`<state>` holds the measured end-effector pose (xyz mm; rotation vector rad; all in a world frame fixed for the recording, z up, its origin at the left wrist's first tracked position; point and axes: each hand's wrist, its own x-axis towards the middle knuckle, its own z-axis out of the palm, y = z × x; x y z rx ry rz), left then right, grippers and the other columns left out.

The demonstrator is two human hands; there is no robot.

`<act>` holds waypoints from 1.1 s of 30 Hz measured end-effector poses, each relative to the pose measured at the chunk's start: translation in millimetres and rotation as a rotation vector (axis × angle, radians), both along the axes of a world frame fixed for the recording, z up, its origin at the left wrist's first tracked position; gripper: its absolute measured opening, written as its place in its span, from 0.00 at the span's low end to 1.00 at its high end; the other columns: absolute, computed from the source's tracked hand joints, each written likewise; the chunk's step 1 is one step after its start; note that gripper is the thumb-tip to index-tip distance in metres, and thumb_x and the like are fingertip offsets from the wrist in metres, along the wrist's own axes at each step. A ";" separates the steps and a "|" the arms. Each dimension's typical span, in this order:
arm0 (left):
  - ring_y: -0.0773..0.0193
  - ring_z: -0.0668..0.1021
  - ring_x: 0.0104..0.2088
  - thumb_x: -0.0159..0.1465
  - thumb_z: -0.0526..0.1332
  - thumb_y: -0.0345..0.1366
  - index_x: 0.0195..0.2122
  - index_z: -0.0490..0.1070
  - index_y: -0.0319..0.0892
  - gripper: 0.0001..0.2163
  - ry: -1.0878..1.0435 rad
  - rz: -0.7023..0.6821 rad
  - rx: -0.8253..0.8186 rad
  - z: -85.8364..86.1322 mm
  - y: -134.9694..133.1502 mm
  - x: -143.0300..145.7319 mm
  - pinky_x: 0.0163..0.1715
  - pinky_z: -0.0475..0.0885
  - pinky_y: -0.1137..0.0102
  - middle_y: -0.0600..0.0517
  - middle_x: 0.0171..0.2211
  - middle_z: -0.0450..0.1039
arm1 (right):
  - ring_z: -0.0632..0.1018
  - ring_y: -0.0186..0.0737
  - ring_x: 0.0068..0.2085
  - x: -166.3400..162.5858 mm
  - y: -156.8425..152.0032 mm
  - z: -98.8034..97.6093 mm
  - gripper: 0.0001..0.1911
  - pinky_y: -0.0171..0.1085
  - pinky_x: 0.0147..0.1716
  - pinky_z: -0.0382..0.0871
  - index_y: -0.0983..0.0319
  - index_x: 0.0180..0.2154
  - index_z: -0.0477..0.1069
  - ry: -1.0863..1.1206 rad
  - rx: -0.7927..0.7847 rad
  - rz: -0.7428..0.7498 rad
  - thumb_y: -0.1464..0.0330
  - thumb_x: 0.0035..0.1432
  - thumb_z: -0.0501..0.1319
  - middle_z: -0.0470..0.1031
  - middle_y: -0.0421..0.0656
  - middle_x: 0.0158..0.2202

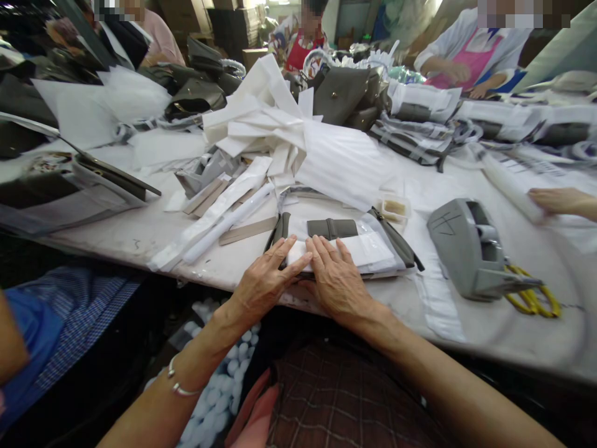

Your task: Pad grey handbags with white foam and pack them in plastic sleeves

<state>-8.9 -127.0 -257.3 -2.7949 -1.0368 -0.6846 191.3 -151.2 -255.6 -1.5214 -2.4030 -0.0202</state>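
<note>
My left hand (267, 280) and my right hand (336, 279) lie side by side, fingers stretched flat, on white wrapping paper (368, 250) at the table's near edge. The paper covers a flat grey-olive bag (332, 228) with a strap loop showing above my fingers. Dark zipper edges of the bag run out to the left (280, 229) and right (396, 239) of the paper. Neither hand holds anything; both press down on the paper.
A grey tape dispenser (466, 249) and yellow scissors (536, 298) sit to the right. A heap of white paper (289, 137) and grey bags (345, 93) fills the middle. Another person's hand (559, 200) rests at the right edge. Several people work at the far side.
</note>
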 end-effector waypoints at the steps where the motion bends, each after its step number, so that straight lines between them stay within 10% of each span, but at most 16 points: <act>1: 0.49 0.63 0.66 0.68 0.59 0.32 0.66 0.58 0.49 0.25 -0.008 0.004 0.003 -0.5 -1.2 -1.2 0.60 0.68 0.56 0.40 0.69 0.52 | 0.61 0.61 0.66 -2.7 0.3 -0.5 0.35 0.59 0.65 0.49 0.74 0.64 0.57 -0.013 0.002 -0.022 0.60 0.64 0.60 0.59 0.64 0.66; 5: 0.50 0.64 0.65 0.67 0.60 0.34 0.67 0.56 0.49 0.28 -0.011 -0.022 -0.025 -3.7 -2.7 -8.9 0.60 0.69 0.59 0.39 0.70 0.47 | 0.63 0.62 0.65 -11.0 2.9 -2.8 0.31 0.59 0.64 0.51 0.73 0.64 0.58 -0.056 0.022 -0.071 0.63 0.65 0.58 0.62 0.65 0.64; 15: 0.59 0.79 0.46 0.65 0.60 0.29 0.56 0.68 0.46 0.18 -0.062 0.026 -0.003 -24.5 9.8 -17.6 0.46 0.76 0.65 0.47 0.50 0.75 | 0.65 0.64 0.62 -14.6 4.4 0.9 0.40 0.60 0.63 0.51 0.73 0.64 0.58 -0.083 -0.012 -0.059 0.59 0.57 0.66 0.63 0.64 0.63; 21: 0.61 0.79 0.44 0.67 0.56 0.28 0.52 0.70 0.44 0.14 -0.081 0.105 0.068 -37.7 3.2 -12.5 0.42 0.75 0.70 0.46 0.50 0.75 | 0.64 0.53 0.64 -6.1 -5.2 -12.5 0.26 0.58 0.66 0.47 0.64 0.63 0.61 0.039 0.096 0.034 0.68 0.65 0.57 0.66 0.52 0.63; 28: 0.49 0.70 0.61 0.68 0.53 0.28 0.58 0.67 0.37 0.17 0.152 0.146 0.205 -17.3 -22.5 -0.5 0.57 0.67 0.54 0.39 0.61 0.68 | 0.66 0.49 0.63 -3.8 -7.0 -21.1 0.22 0.55 0.66 0.47 0.65 0.61 0.65 0.026 0.144 0.033 0.75 0.67 0.49 0.69 0.51 0.61; 33: 0.50 0.76 0.53 0.68 0.50 0.25 0.61 0.61 0.32 0.20 0.329 0.153 0.223 -8.6 -24.2 8.1 0.50 0.71 0.57 0.34 0.59 0.68 | 0.67 0.51 0.62 -4.8 -5.6 -21.1 0.21 0.56 0.66 0.48 0.66 0.60 0.65 0.025 0.163 0.029 0.74 0.67 0.49 0.70 0.52 0.61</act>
